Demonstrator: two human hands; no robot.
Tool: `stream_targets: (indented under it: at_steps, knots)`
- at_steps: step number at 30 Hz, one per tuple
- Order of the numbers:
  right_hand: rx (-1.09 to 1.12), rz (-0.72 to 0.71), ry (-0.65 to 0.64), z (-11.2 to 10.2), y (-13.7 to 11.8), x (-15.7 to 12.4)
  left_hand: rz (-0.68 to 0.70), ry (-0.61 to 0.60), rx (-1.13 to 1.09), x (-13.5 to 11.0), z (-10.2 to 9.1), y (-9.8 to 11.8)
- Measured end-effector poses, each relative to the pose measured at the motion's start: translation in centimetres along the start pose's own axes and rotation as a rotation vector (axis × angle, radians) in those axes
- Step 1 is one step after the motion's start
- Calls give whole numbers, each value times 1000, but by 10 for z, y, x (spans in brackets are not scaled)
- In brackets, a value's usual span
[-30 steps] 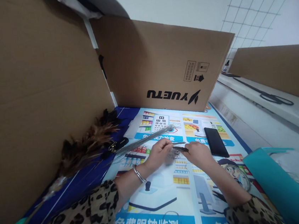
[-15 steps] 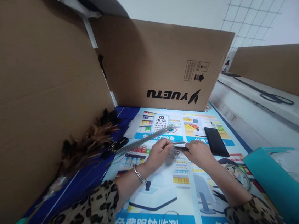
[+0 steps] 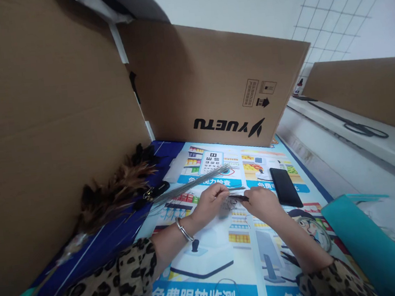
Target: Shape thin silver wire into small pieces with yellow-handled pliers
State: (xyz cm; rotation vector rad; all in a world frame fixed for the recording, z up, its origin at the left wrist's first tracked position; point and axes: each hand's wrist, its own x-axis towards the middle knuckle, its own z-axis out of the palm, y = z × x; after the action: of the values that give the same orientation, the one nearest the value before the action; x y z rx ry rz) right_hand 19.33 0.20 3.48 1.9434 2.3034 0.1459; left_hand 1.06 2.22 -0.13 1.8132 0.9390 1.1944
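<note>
My left hand is closed in a pinch, fingertips at a thin wire too fine to follow. My right hand is wrapped round a pair of dark pliers. Their narrow jaws point left to my left fingertips, while the handles are hidden in my palm. Just below the jaws lies a small tangle of curled wire, partly blurred. Behind my left hand a bundle of straight grey wires rests slantwise on the printed tabletop sheet.
A black phone lies right of my right hand. Further right are a wire coil and a teal folder. A feather duster and black key fob lie left. Cardboard panels stand at the back and left.
The pliers have tilted slightly at my left fingertips, and my right hand has shifted very slightly. My left hand stays in place.
</note>
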Motion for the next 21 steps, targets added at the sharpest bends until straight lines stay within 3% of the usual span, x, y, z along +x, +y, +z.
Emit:
stream_targets:
  at_steps: [21]
  knots:
    - [-6, 2, -33, -1, -1, -1, 33, -35, 54, -1, -2, 7]
